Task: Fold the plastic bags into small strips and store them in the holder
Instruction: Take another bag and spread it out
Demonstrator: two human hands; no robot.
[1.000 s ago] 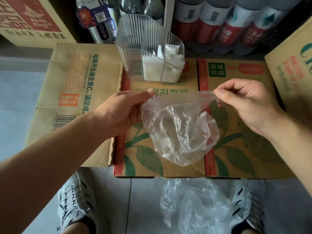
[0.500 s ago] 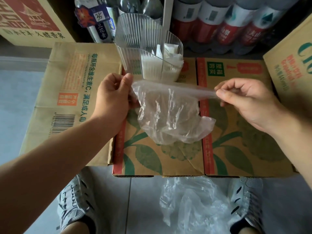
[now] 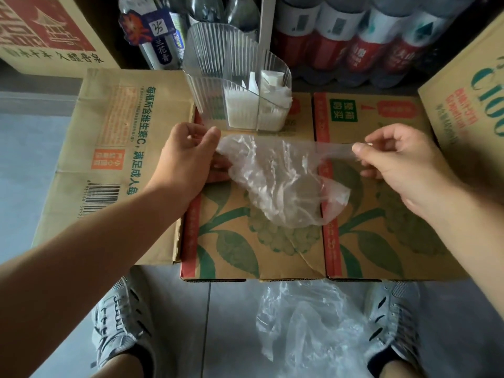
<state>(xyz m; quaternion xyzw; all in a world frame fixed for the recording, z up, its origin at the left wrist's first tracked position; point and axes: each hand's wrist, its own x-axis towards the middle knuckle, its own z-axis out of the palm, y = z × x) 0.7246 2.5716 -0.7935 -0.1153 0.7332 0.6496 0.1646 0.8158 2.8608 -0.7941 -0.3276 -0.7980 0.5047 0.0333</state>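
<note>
- Two hands raised over flattened cardboard boxes (image 3: 245, 255), with one clear plastic bag (image 3: 281, 181) stretched between them.
- Left hand (image 3: 188, 156): thumb and curled fingers pinching the bag's left edge, just in front of the holder.
- Right hand (image 3: 401, 165): thumb and forefinger pinching the other end, drawn into a narrow taut band; remaining fingers loosely curled.
- Rest of bag hanging crumpled below the taut edge, low over the cardboard; contact with it not discernible.
- Holder (image 3: 207, 85): clear, ribbed, upright on the far part of the cardboard, split by a partition. White folded strips (image 3: 240, 110) packed in both front compartments, those on the right sticking up above the rim.
- Loose clear bags (image 3: 308, 323) heaped on the floor between two grey shoes (image 3: 122, 317).
- Labelled bottles (image 3: 368, 45) in a row behind the holder.
</note>
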